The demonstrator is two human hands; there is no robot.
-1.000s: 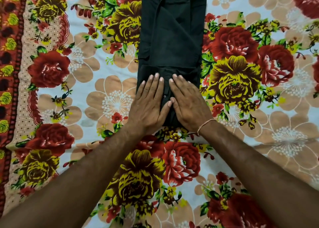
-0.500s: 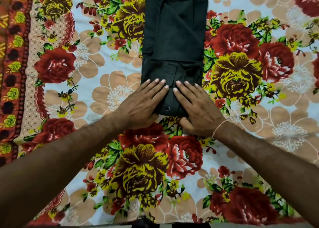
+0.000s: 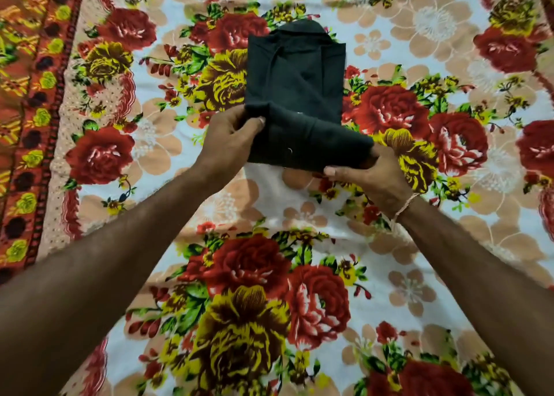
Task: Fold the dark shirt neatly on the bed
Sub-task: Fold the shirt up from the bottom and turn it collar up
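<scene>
The dark shirt [image 3: 295, 86] lies on the bed as a narrow folded strip, its collar end at the far side. Its near end is lifted off the sheet and turned up toward the collar. My left hand [image 3: 230, 143] grips the left corner of that lifted end, thumb on top. At the right corner my right hand [image 3: 374, 176] holds the cloth from below, thumb along the near edge. A thin string band circles my right wrist.
The floral bedsheet [image 3: 299, 215] with red and yellow roses covers the whole bed. A red-orange patterned border [image 3: 27, 95] runs down the left side. Nothing else lies on the sheet near the shirt.
Both hands were pressing flat on the shirt's near end. Now they grip its two corners and have lifted that end off the sheet, turning it up and away from me.
</scene>
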